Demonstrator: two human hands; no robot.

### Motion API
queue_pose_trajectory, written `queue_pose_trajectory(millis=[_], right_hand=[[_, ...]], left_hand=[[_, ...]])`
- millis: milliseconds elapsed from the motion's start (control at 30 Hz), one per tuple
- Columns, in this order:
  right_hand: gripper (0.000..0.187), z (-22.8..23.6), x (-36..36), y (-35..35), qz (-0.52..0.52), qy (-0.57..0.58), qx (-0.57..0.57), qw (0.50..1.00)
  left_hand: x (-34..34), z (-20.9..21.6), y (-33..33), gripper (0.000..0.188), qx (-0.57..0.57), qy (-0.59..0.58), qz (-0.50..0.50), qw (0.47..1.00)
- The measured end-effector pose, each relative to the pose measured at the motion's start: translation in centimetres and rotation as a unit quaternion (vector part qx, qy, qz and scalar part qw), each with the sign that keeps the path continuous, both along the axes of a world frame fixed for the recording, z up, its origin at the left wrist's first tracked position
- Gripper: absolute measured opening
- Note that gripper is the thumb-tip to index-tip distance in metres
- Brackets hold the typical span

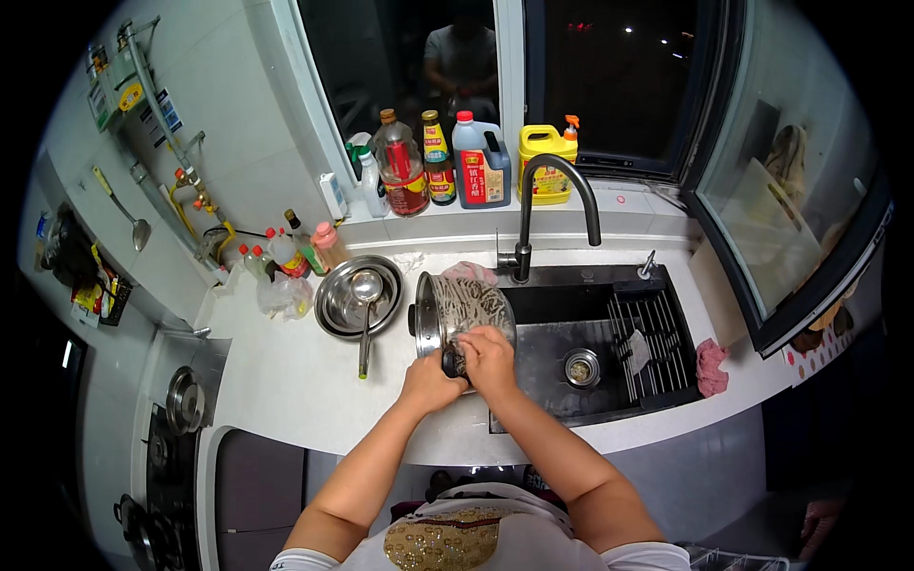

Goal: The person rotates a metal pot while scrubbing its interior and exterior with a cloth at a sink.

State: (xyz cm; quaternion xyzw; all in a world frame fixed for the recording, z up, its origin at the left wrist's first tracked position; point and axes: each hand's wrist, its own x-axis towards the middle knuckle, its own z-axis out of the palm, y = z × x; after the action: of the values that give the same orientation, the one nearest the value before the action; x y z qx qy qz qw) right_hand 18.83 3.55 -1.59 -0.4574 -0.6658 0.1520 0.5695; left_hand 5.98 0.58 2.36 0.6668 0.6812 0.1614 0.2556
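Note:
A steel pot [434,319] with black handles is tipped on its side at the left edge of the black sink [562,333]. Streaky pale and dark marks or reflections run across its rounded side. My left hand [433,383] is closed around the near black handle [455,361]. Right beside it, my right hand [488,360] presses against the pot with its fingers curled in; whatever is under those fingers is hidden. To the left, a steel ladle [366,287] rests across nested steel basins [328,297], its handle sticking out toward me.
A black faucet [562,164] arches over the sink, with a drying rack [657,333] inside at right. A pink cloth [711,368] lies beside it. Several bottles line the sill, including a yellow jug [546,167]. The open window sash [752,314] juts in at right.

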Motion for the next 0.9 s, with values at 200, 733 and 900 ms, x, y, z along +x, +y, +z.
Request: queue_pose_trajectory(millis=[200, 733, 900], right_hand=[[0.01, 0.0, 0.0, 0.4, 0.025, 0.019, 0.027, 0.999], [0.009, 0.3, -0.4, 1.2, 0.019, 0.008, -0.014, 1.0], [0.009, 0.8, -0.8, 1.2, -0.016, 0.005, -0.05, 0.999]], left_hand=[[0.3, 0.6, -0.3, 0.047, 0.005, -0.012, 0.009, 1.0], [-0.6, -0.2, 0.4, 0.045, -0.004, 0.007, 0.006, 1.0], [-0.5, -0.1, 0.9, 0.044, -0.001, 0.0, 0.003, 1.0]])
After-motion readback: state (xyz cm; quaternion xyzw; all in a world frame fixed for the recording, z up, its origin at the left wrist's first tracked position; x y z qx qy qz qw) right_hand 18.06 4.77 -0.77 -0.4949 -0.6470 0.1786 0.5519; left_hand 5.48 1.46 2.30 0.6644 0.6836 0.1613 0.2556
